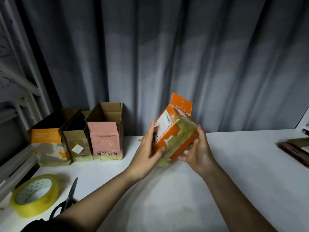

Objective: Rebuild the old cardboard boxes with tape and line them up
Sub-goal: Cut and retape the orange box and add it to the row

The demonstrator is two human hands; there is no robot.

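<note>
Down near the front edge lay the tape roll (34, 195) and the scissors (66, 200), both untouched. Above the white table (234, 164), the left hand (147, 153) and right hand (199, 153) clasped the small orange box (173, 131) from either side, tilted, taped bottom toward the camera. Pressing the yellowed tape flat along that seam looked wise before standing it right of the pink box (106, 139), last of three against the curtain (167, 56).

Upside-down Chinese characters on the pink box (105, 141); other print illegible.
</note>
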